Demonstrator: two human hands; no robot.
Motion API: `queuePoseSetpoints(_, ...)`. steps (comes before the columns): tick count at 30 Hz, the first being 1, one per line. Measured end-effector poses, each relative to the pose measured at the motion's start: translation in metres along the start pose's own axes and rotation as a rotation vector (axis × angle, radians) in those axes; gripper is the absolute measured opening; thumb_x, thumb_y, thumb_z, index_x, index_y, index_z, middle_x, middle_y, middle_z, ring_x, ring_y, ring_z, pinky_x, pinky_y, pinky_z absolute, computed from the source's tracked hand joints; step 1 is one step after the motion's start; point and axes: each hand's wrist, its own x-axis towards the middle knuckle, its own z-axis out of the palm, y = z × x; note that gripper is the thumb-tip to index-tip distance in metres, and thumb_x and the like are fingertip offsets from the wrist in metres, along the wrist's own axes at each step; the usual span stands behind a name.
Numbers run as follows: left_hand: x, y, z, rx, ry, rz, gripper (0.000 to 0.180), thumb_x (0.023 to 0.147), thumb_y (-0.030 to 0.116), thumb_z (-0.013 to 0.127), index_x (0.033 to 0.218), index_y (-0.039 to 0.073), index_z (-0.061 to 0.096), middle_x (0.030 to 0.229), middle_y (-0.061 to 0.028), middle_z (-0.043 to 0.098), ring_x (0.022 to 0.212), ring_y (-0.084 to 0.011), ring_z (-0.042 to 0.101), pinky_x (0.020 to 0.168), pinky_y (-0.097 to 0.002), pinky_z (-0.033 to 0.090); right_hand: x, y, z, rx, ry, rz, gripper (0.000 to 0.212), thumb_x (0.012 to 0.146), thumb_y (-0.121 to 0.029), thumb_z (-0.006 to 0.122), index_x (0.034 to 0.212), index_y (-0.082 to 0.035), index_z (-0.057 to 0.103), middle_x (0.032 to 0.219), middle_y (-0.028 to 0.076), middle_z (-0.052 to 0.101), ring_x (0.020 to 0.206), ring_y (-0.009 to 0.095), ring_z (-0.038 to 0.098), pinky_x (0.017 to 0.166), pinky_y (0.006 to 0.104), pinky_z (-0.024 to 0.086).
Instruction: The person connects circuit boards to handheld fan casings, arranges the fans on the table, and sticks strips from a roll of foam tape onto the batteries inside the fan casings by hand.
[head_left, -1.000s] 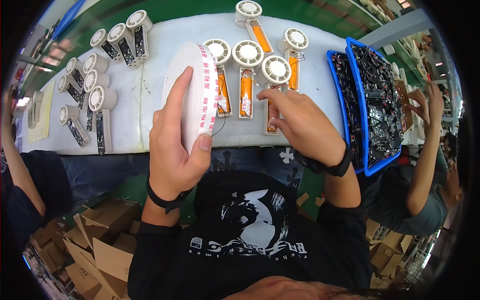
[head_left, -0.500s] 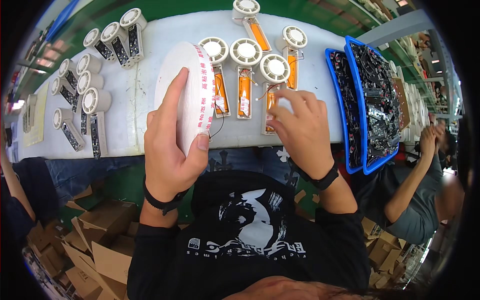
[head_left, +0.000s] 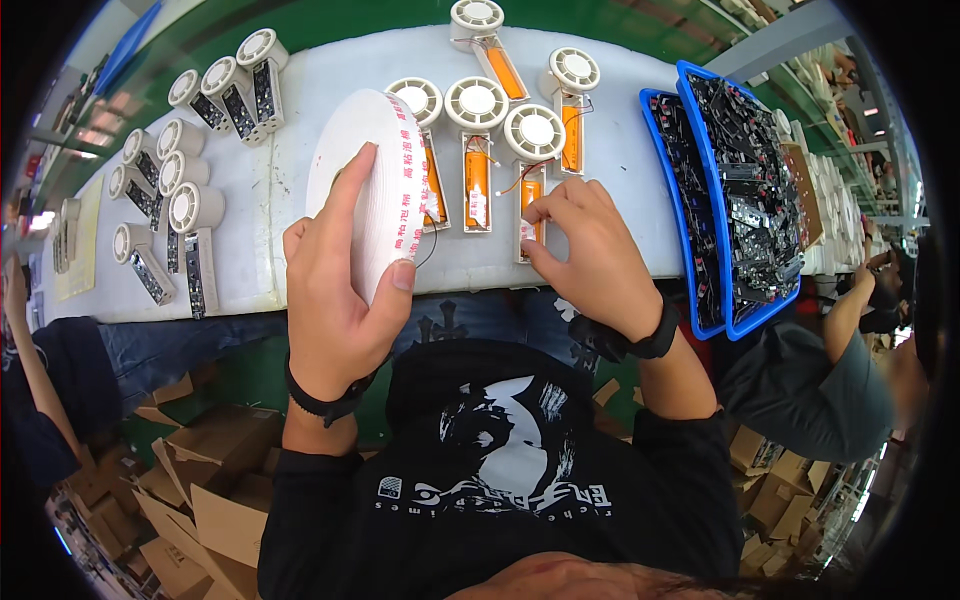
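Observation:
My left hand (head_left: 335,300) is wrapped round a large roll of white foam tape (head_left: 333,150) with red print on its edge, held upright above the table. Low over the nearest handheld fan (head_left: 535,132), my right hand (head_left: 600,255) is curled, thumb and index finger pinched at a small whitish tape piece (head_left: 527,232) on the fan's orange battery. The fan lies with its handle housing uncovered. Beside it are more fans (head_left: 477,103) with orange batteries and thin wires; some bear similar pale pieces. The roll partly covers one fan (head_left: 415,98).
On the table's left side lie several fans (head_left: 197,207) with black circuit boards in their handles. Two blue trays (head_left: 712,200) heaped with dark parts stand at the right edge. Cardboard boxes (head_left: 225,440) lie below the table. Another person's arm (head_left: 845,310) shows at far right.
My right hand has come slightly left and down onto the nearest fan's battery, its fingers less blurred. My left hand still holds the roll in nearly the same place. The view has shifted slightly.

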Motion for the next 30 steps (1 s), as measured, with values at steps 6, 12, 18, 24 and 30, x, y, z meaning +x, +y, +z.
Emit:
queuePoseSetpoints(6,0.000,-0.002,0.001,0.009,0.022,-0.016,0.073,0.080,0.024,0.064,0.147,-0.002,0.046,0.118,-0.0196,0.067,0.086,-0.0252,0.058,0.088,-0.0348,0.036,0.003,0.002,-0.002,-0.001,-0.029,-0.065,0.019,0.076,-0.003,0.077,0.091,-0.004,0.066,0.093,0.008,0.059,0.093,0.028,0.056,0.081,0.0379,0.046)
queuePoseSetpoints(12,0.000,-0.005,-0.001,0.051,0.012,-0.046,0.073,0.081,0.024,0.064,0.146,-0.002,0.046,0.118,-0.0196,0.068,0.081,-0.0253,0.054,0.087,-0.0345,0.036,-0.014,0.001,0.012,-0.274,0.165,-0.293,0.023,0.074,-0.004,0.076,0.092,-0.007,0.063,0.100,0.004,0.064,0.094,0.024,0.058,0.080,0.0392,0.043)
queuePoseSetpoints(18,0.000,-0.010,0.002,0.050,0.049,-0.005,0.072,0.082,0.025,0.064,0.146,-0.002,0.047,0.119,-0.0192,0.068,0.080,-0.0243,0.054,0.087,-0.0340,0.036,-0.019,0.006,0.019,-0.338,0.208,-0.290,0.030,0.072,-0.004,0.077,0.096,-0.009,0.059,0.105,0.000,0.067,0.091,0.020,0.061,0.080,0.0385,0.038)
queuePoseSetpoints(24,-0.001,-0.011,-0.001,0.056,0.048,-0.010,0.071,0.082,0.024,0.065,0.146,-0.002,0.047,0.119,-0.0187,0.068,0.081,-0.0235,0.054,0.087,-0.0338,0.036,-0.021,0.007,0.014,-0.314,0.180,-0.296,0.029,0.075,-0.003,0.076,0.096,-0.009,0.057,0.108,0.001,0.068,0.092,0.019,0.062,0.080,0.0390,0.038)
queuePoseSetpoints(30,-0.001,-0.012,-0.002,0.047,0.049,-0.012,0.071,0.082,0.023,0.065,0.146,-0.001,0.048,0.118,-0.0179,0.068,0.081,-0.0230,0.054,0.087,-0.0337,0.036,-0.017,-0.002,-0.004,-0.288,0.030,-0.264,0.027,0.078,-0.002,0.074,0.097,-0.009,0.056,0.111,0.003,0.068,0.099,0.022,0.062,0.083,0.0403,0.038)
